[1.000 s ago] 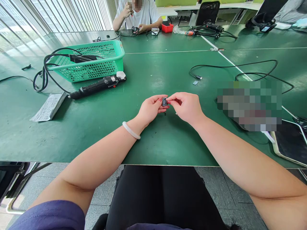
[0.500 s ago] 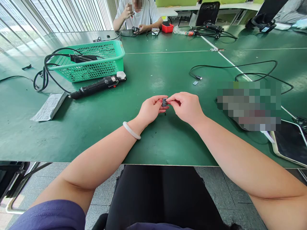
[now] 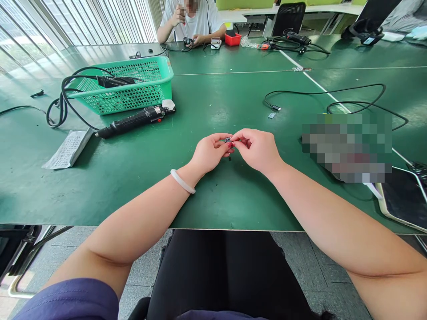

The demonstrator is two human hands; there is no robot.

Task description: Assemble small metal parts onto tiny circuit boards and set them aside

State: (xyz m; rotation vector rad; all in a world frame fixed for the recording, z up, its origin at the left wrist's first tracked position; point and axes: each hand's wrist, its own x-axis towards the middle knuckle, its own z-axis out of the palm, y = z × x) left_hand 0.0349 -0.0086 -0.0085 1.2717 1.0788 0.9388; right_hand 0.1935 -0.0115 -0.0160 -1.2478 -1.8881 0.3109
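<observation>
Above the green table (image 3: 213,195), my left hand (image 3: 211,152) pinches a small dark circuit board (image 3: 228,140) with silvery parts. Fingers cover most of the board. My right hand (image 3: 257,147) meets it from the right, thumb and forefinger pressed together at the board's edge. Whether those fingertips grip the board or a tiny part is hidden. On the tabletop just below the hands lies a tiny black bit (image 3: 230,158).
To the left are a green basket (image 3: 133,95) with cables, a black electric screwdriver (image 3: 133,122) and a paper pad (image 3: 68,149). A USB cable (image 3: 320,92), a small chip-like piece (image 3: 271,115) and a phone (image 3: 405,195) lie right. A person (image 3: 191,26) works across the table.
The board has tipped, so less of its face shows between my fingers. My left thumb has shifted over it, and my right hand has moved slightly left.
</observation>
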